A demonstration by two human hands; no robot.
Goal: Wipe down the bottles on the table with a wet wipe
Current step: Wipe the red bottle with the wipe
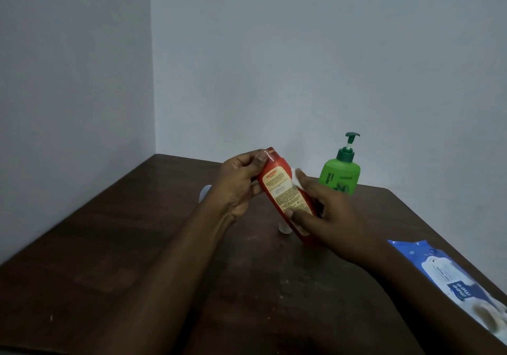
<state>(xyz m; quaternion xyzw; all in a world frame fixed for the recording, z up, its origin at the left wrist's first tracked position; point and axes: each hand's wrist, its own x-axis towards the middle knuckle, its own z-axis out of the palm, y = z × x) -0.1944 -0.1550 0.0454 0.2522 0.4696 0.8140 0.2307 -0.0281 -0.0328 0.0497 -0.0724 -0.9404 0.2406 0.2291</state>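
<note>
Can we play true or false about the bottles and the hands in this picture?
1. The left hand holds the red bottle tilted. True.
2. The green pump bottle lies on its side. False: it stands upright on the table.
3. The right hand holds a white wipe against the red bottle. True.
4. The blue wipes pack sits at the table's left edge. False: it lies at the right edge.

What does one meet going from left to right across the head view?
Left hand → red bottle → green pump bottle → blue pack of wipes. The right hand and wipe overlap the red bottle, so they are omitted.
</note>
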